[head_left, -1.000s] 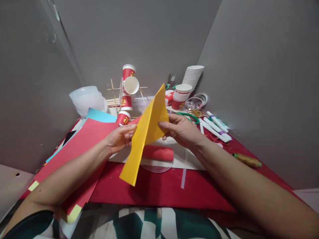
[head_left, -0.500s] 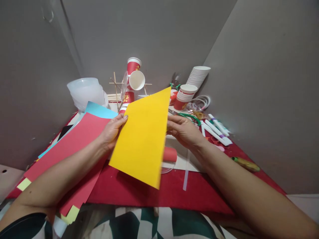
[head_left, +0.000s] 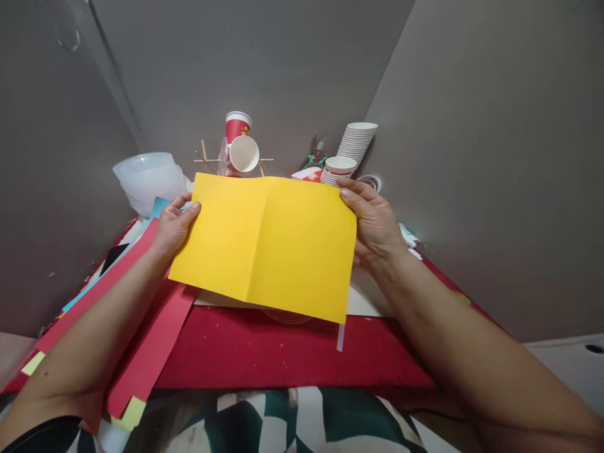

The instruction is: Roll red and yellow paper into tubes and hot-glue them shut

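A yellow sheet of paper [head_left: 268,245] is held spread out flat above the table, with a crease running down its middle. My left hand [head_left: 172,223] pinches its left edge near the top corner. My right hand [head_left: 375,223] grips its right edge, fingers curled over the top corner. The sheet hides whatever lies on the table beneath it.
A red cloth [head_left: 264,352] covers the table. Red, blue and yellow paper sheets [head_left: 141,352] lie stacked at the left. At the back stand a clear plastic bowl stack [head_left: 146,179], a cup-and-stick structure [head_left: 238,145], stacked paper cups [head_left: 352,148] and pens [head_left: 408,239]. Grey walls close in all around.
The folded yellow sheet has been opened out flat; my hands moved apart to its left and right edges. The red roll and clear lid on the table are now covered by it.
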Action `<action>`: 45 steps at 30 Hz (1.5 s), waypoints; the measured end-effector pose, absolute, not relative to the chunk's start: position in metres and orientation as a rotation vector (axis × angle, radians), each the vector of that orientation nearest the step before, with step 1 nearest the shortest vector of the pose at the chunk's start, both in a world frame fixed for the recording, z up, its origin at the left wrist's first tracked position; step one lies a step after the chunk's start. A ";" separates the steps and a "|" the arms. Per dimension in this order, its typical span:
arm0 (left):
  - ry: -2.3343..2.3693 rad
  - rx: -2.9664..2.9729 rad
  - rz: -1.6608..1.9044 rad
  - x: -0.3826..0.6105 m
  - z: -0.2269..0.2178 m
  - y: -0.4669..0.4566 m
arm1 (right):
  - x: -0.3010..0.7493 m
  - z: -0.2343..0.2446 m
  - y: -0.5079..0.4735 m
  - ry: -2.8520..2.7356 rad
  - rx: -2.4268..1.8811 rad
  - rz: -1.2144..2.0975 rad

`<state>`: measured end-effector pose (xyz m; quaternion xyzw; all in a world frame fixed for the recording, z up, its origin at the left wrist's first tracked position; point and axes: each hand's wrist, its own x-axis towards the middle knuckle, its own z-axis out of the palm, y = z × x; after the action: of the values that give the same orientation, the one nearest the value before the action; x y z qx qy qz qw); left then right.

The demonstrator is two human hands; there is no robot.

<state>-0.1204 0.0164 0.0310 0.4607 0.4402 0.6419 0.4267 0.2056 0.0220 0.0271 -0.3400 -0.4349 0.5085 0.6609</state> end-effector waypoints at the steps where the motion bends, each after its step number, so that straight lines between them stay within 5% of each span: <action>1: 1.103 1.157 1.612 -0.120 0.030 0.017 | 0.204 0.027 0.021 -1.003 -0.763 1.191; 9: 1.121 1.202 1.700 -0.117 0.023 0.017 | 0.193 0.021 0.009 -1.137 -0.789 1.554; 23: 1.109 1.416 1.501 -0.108 0.032 0.007 | 0.257 0.085 0.010 -0.976 -0.357 0.747; 38: 1.320 1.844 0.880 -0.040 0.067 0.003 | 0.295 0.089 0.003 -1.115 -0.340 0.754; 45: 1.306 2.334 0.581 0.059 0.036 0.036 | 0.299 0.066 0.018 -0.897 -0.478 0.755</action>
<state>0.0590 0.0361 0.0363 0.8355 0.4673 0.2078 0.2010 0.2987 0.0177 0.0659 -0.2233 -0.4192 0.3528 0.8062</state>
